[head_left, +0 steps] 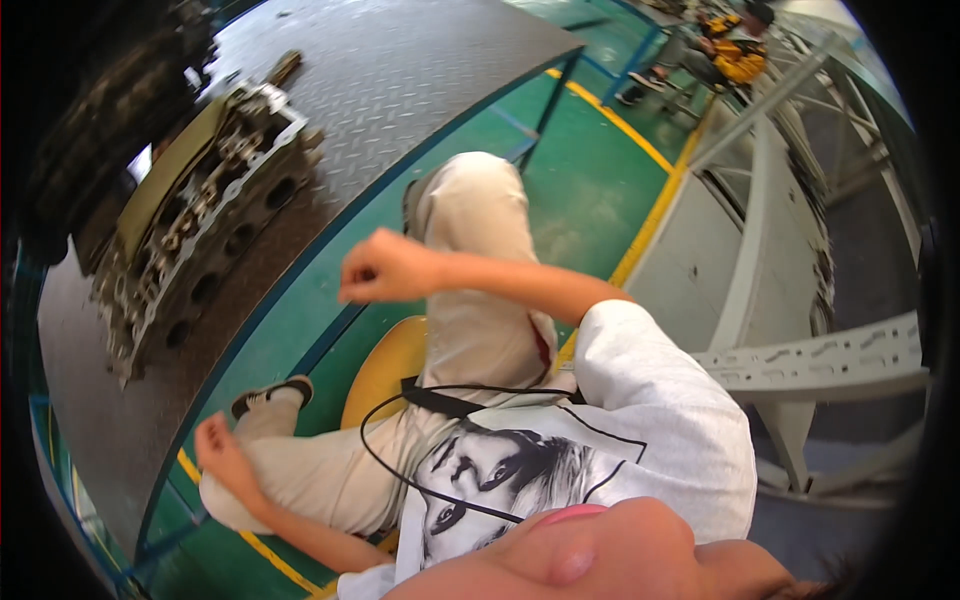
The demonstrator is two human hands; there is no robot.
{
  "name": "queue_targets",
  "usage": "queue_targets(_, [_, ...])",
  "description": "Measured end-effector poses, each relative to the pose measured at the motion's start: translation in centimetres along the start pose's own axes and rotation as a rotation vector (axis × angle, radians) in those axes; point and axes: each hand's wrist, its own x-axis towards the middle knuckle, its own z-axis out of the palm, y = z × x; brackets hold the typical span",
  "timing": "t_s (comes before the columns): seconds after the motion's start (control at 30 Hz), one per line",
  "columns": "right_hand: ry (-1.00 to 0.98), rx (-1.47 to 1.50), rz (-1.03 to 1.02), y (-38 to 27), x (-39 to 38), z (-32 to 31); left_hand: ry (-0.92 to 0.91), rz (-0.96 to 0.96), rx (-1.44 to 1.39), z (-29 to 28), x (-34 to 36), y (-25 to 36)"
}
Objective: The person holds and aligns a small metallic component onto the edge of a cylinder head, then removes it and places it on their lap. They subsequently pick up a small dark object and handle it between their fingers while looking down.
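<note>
My right hand hovers in front of my raised knee, fingers curled, with nothing visible in them. My left hand is by my other knee, fingers loosely bent and apart, holding nothing visible. To the upper left an engine cylinder head lies on a dark metal bench, beyond reach of both hands as they are now, with a long olive strip along its top. A large dark engine part stands behind it.
I sit on a yellow seat over green floor with yellow lines. Grey metal framework fills the right side. At the top right, another person in yellow and black sits near a blue railing. A black cable loop hangs across my shirt.
</note>
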Motion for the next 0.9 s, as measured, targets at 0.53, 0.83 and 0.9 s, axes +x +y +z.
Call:
queue_targets(0.53, [0.184,0.015,0.333,-5.3,-8.4,-12.7,0.389,-0.040,0.020,-1.8,0.3,0.2])
queue_targets(0.83, [0.192,0.033,0.299,-6.0,-9.6,-14.1,0.405,-0.021,0.000,-1.8,0.1,0.0])
queue_targets(0.9, [0.201,-0.016,0.348,-4.7,-10.0,-14.5,0.424,-0.025,0.001,-1.8,0.4,-0.5])
